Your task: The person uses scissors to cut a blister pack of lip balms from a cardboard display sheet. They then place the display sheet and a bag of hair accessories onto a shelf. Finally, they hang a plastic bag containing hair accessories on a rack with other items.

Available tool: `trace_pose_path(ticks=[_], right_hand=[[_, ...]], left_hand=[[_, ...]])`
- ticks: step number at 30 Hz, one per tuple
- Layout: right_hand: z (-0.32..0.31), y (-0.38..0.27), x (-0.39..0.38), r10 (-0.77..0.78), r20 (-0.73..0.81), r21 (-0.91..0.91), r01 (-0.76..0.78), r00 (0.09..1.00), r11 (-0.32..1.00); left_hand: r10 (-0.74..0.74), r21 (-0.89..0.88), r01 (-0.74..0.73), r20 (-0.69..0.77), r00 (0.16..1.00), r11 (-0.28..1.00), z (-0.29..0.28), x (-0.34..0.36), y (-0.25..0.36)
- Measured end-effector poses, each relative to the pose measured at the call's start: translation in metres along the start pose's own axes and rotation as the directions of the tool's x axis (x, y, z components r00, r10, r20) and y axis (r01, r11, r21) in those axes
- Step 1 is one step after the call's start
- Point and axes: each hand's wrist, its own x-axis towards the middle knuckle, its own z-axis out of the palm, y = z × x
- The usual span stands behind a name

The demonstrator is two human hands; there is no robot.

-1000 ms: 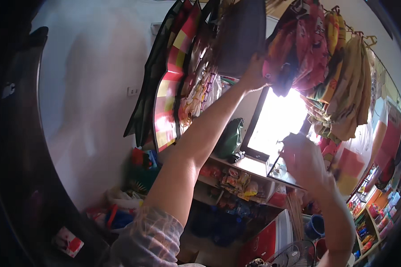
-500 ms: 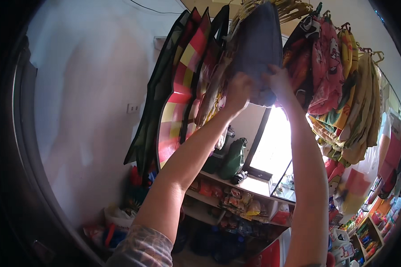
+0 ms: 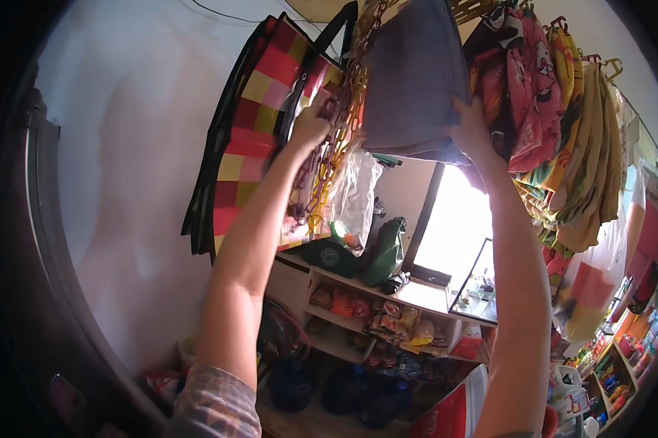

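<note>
Overhead, a large grey fabric piece (image 3: 413,80) hangs beside a checked bag (image 3: 252,124) in red, pink and yellow with dark handles. My left hand (image 3: 310,128) is raised at the checked bag and strands of purple and yellow plastic chain (image 3: 321,182), fingers curled around something I cannot make out. My right hand (image 3: 469,131) grips the right edge of the grey fabric near its lower corner. Right of it, pink, yellow and tan printed cloth items (image 3: 533,95) hang on hangers.
Below are a bright window (image 3: 453,219), shelves of packets (image 3: 402,328), a green bag (image 3: 383,252) and large blue water jugs (image 3: 343,390). A white wall (image 3: 124,182) stands left; a red-and-white cooler (image 3: 449,409) and stocked racks (image 3: 617,372) are at lower right.
My right hand rose from low right to the grey fabric. My left hand moved from that fabric leftward to the checked bag and chains, which have shifted apart from it.
</note>
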Motion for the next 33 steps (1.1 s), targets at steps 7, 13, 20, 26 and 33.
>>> trace_pose_path(ticks=[7, 13, 20, 26, 33], right_hand=[[-0.01, -0.005, -0.007, -0.062, -0.003, 0.02, 0.062, 0.998, 0.998], [-0.006, -0.009, -0.016, -0.089, -0.037, 0.033, 0.09, 0.995, 0.995], [0.0, 0.0, -0.016, -0.133, -0.033, -0.059, 0.131, 0.991, 0.99], [-0.005, -0.004, -0.025, -0.096, 0.04, -0.11, 0.1, 0.995, 0.989], [-0.011, -0.016, -0.042, 0.003, 0.042, -0.133, 0.003, 0.999, 0.991]], left_hand=[[-0.246, -0.503, 0.375, 0.305, 0.92, 0.779, -0.07, -0.003, 0.03], [-0.127, -0.579, 0.382, 0.432, 0.893, 0.721, -0.088, -0.007, 0.057], [-0.204, -0.477, 0.408, 0.421, 0.884, 0.778, -0.098, -0.011, 0.087], [-0.323, -0.292, 0.507, 0.5, 0.804, 0.811, -0.103, -0.014, 0.11], [-0.315, -0.282, 0.511, 0.525, 0.79, 0.812, -0.107, -0.005, 0.119]])
